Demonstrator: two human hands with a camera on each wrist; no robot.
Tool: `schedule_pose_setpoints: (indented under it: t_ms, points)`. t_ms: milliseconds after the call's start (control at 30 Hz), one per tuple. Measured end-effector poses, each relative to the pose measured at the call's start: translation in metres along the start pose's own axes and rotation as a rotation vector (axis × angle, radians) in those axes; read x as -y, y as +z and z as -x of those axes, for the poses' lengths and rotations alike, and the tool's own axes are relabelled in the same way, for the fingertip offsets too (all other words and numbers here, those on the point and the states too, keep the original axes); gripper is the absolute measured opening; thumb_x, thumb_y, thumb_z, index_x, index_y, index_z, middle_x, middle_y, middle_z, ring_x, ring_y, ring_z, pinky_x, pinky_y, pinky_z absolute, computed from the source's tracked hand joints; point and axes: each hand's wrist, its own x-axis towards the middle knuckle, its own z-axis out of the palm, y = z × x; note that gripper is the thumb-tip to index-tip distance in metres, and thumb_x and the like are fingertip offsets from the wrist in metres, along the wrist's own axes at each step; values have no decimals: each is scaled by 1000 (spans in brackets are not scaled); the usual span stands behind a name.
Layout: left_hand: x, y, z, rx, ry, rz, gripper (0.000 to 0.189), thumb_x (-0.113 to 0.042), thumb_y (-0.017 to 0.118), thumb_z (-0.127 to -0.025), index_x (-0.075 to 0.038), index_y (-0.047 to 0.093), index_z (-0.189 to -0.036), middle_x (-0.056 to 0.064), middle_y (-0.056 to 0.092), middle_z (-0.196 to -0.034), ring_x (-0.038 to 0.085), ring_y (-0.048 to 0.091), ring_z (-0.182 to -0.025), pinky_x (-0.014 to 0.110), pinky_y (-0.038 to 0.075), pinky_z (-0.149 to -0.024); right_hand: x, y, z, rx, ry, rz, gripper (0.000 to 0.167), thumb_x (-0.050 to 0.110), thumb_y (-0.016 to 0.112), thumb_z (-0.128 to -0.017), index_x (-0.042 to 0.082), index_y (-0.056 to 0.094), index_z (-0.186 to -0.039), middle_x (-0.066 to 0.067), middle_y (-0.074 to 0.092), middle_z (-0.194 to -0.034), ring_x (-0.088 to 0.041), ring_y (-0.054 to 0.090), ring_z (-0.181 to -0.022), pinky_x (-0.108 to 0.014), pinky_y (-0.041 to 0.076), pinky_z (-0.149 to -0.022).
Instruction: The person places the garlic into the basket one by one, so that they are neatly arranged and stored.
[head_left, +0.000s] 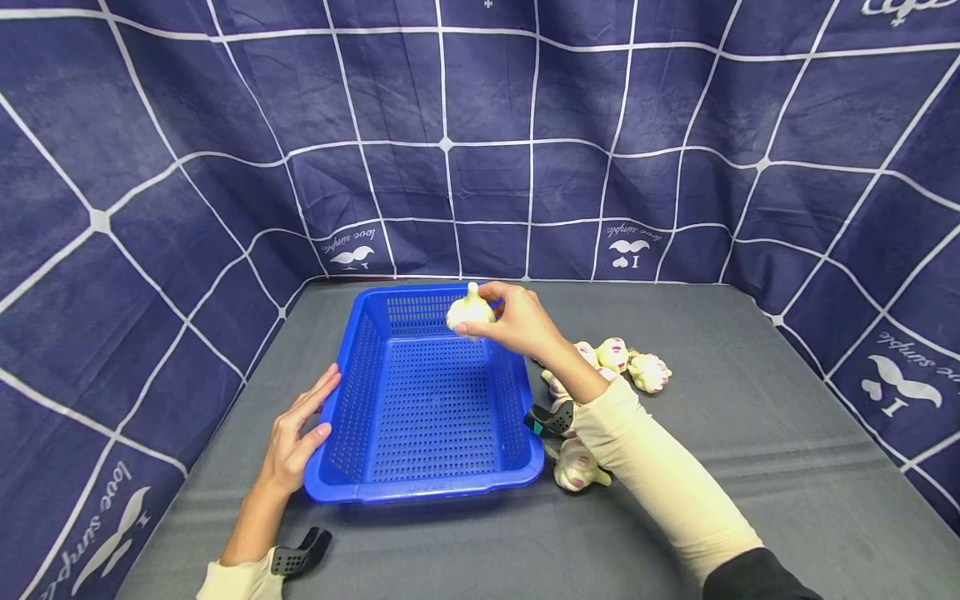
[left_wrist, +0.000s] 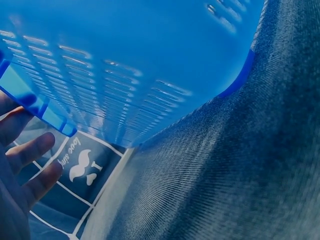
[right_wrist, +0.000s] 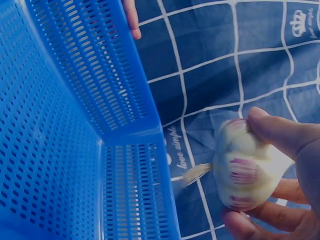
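Note:
A garlic bulb (head_left: 470,311) is pinched between the thumb and fingers of my right hand (head_left: 519,320), above the far right part of a blue plastic basket (head_left: 423,489). In the right wrist view the garlic bulb (right_wrist: 242,167) shows purple patches and a dry root tuft. My left hand (head_left: 294,437) rests at the basket's left rim with its fingers extended. The left wrist view shows the fingers (left_wrist: 35,150) of that hand beside the rim and the basket's slotted wall (left_wrist: 165,60). The basket holds nothing that shows.
Several garlic bulbs lie on the grey table (head_left: 750,433) to the right of the basket, partly hidden by my right forearm. One bulb (head_left: 577,465) lies near the basket's front right corner, another (head_left: 649,372) farther right. A blue checked cloth (head_left: 487,192) hangs around the table.

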Motion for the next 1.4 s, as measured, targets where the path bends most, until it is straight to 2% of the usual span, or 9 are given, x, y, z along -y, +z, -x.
schedule_pose_setpoints:
  t_ms: [200,400,567,767,933,1167,1400]
  points:
    - [1,0,0,4,13,-21,58,0,51,-76,10,56,-133,28,50,-141,17,51,-128,18,40,-92,7,12,-12,10,31,50,48,38,85,-75,6,72,-110,-2,72,-95,-17,64,-81,-31,48,-69]
    - [4,0,1,-1,31,-31,57,0,53,-76,11,57,-131,29,51,-139,20,50,-131,19,38,-96,10,31,-23,42,56,89,54,42,84,-74,8,71,-114,-1,72,-98,-17,64,-87,-33,48,-74]
    - [6,0,1,2,44,-32,56,0,54,-76,12,57,-130,30,51,-138,23,49,-132,20,38,-97,13,47,-34,99,62,99,56,41,84,-75,8,70,-119,-1,73,-102,-17,63,-87,-30,47,-71]
    - [3,-1,-1,10,36,-47,56,-2,54,-77,10,57,-132,28,51,-139,21,50,-131,19,40,-92,19,62,-47,185,76,61,53,35,84,-77,8,68,-120,-1,72,-101,-15,61,-82,-24,44,-65]
    - [3,-2,-4,20,40,-47,57,-2,55,-76,10,57,-132,28,52,-139,20,51,-129,18,40,-91,17,74,-54,181,109,55,52,35,86,-75,7,70,-116,-2,72,-101,-15,61,-83,-23,45,-66]
    - [3,-4,-5,23,33,-52,58,-1,55,-74,8,58,-132,27,52,-139,17,51,-128,17,40,-91,9,92,-61,179,159,123,52,38,86,-74,7,71,-114,-1,74,-103,-16,62,-89,-25,45,-74]
    - [4,-5,-2,15,19,-47,58,-1,56,-74,8,58,-132,27,52,-139,16,51,-128,16,40,-92,-3,106,-66,199,168,178,49,45,84,-74,10,73,-108,3,70,-90,-15,59,-81,-26,46,-69]
